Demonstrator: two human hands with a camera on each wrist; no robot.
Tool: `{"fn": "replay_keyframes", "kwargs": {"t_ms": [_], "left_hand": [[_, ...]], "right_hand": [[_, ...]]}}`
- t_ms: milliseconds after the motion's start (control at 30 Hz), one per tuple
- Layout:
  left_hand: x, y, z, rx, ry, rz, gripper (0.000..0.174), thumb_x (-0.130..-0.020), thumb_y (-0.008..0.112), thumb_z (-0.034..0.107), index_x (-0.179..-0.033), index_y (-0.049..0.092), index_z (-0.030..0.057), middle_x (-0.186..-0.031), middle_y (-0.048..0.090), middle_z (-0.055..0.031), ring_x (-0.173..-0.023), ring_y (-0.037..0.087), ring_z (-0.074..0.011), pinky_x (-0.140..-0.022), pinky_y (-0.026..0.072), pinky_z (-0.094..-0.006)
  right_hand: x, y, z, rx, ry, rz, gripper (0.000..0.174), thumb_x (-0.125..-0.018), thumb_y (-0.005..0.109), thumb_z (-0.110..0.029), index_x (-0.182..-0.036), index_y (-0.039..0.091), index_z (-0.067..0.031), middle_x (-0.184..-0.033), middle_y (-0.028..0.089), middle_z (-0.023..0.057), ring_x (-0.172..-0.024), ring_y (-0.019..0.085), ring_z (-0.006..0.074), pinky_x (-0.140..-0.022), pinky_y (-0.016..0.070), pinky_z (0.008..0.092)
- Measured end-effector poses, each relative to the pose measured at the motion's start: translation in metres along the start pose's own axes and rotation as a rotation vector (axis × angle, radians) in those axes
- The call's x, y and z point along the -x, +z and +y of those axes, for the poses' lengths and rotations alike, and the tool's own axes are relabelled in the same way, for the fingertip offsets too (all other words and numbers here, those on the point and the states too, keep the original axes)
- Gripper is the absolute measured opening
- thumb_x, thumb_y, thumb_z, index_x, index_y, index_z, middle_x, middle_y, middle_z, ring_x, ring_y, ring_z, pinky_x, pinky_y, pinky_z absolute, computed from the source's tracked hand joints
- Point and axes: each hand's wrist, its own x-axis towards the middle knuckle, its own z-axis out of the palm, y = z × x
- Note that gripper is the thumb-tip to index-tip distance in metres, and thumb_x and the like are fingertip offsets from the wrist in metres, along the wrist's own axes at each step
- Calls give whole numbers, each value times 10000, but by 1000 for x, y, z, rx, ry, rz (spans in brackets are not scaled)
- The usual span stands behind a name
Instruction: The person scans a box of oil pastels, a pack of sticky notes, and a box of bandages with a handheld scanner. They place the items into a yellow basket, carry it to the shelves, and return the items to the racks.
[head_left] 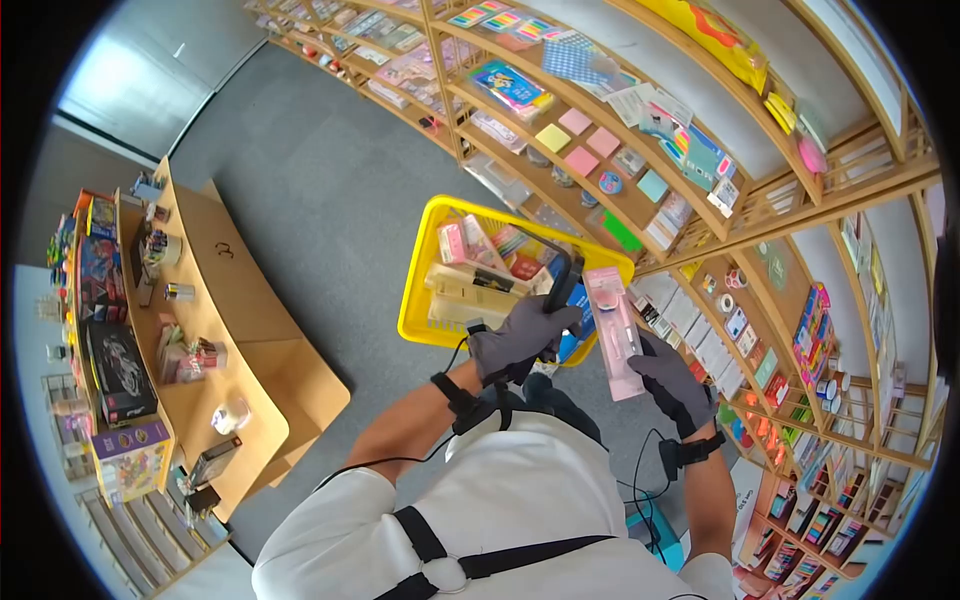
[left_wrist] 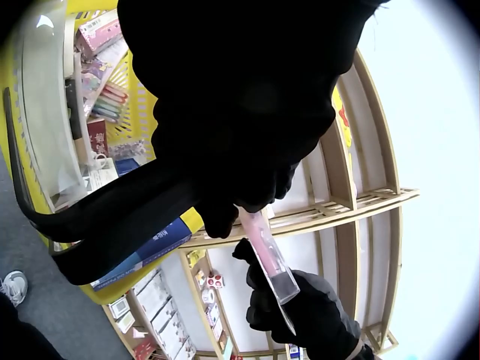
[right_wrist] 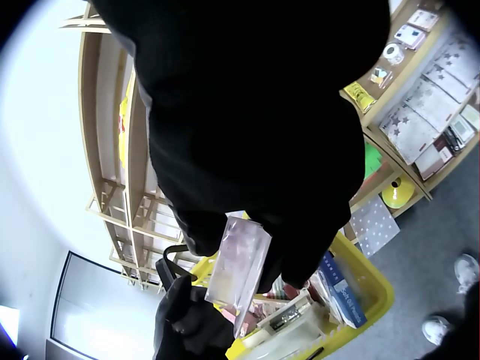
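Observation:
My gloved left hand (head_left: 520,340) grips the black handle (left_wrist: 127,214) of a yellow shopping basket (head_left: 410,290). In my gloved right hand (head_left: 675,382), a long pink blister pack (head_left: 613,340) is pinched near its lower end, beside the basket's right rim. Its clear plastic front (right_wrist: 238,270) shows in the right wrist view, below the dark glove. What is inside the pack is too blurred to name. Within the basket lie cream-coloured boxes (head_left: 470,295), a pink package (head_left: 452,243), coloured pens (left_wrist: 111,101) and a blue box labelled as oil pastels (right_wrist: 343,294).
Wooden shelves (head_left: 600,150) with stationery, sticky notes and notebooks curve along the right side, close to the basket. A wooden counter (head_left: 255,370) with boxed toys stands at left. Grey floor (head_left: 330,180) lies between them.

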Motion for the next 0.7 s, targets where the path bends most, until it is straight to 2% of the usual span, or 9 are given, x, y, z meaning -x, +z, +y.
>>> {"fn": "replay_keyframes", "kwargs": {"t_ms": [133,267,367,400,500,567,700], "left_hand": [[-1,7,-5,-20,25,-39,346,-985,737,367,-940,777,27,-639,623,-18,-510,609,-116,-478,489,-287],[-3,14,-6,-15,50,-51,327,-981,740,352,-946,778,30,-659,650,-19,-534,628,-108,-491,495,-276],[-1,19,-6,-10,69,-47,313,-980,739,341,-950,779,32,-668,664,-18,-544,633,-101,-501,500,-266],[0,22,-6,-9,83,-47,306,-981,737,335,-954,780,34,-671,669,-17,-547,634,-96,-506,502,-262],[-1,21,-6,-16,106,-53,299,-982,735,327,-957,778,33,-675,674,-16,-553,635,-88,-513,506,-255],[-2,20,-4,-37,121,-74,299,-985,733,323,-957,773,28,-676,674,-14,-560,635,-81,-516,507,-248],[2,15,9,39,-9,-88,293,-999,759,326,-1000,780,34,-778,730,-19,-570,630,-70,-521,508,-237]], "right_hand": [[-13,1,13,22,58,-24,662,-962,646,-78,-1584,457,46,-1465,619,113,-1281,617,182,-1109,476,328],[-40,12,18,94,14,-41,656,-957,675,-109,-1560,480,59,-1449,639,123,-1269,633,204,-1121,474,343],[-58,33,-2,562,-1,20,601,-970,687,-171,-1529,550,-1,-1312,723,124,-1177,683,208,-1034,513,335],[-64,34,1,562,0,16,601,-970,687,-171,-1529,550,-1,-1312,723,124,-1177,683,208,-1034,513,335],[-83,36,13,740,-177,41,567,-981,693,-216,-1501,582,-19,-1226,757,150,-1127,710,220,-992,539,352],[-83,42,11,760,-191,71,562,-984,690,-222,-1498,583,-21,-1226,756,159,-1126,712,221,-987,542,352],[-82,46,6,779,-218,169,550,-985,692,-232,-1487,595,-30,-1215,754,174,-1118,720,223,-972,551,354]]}}
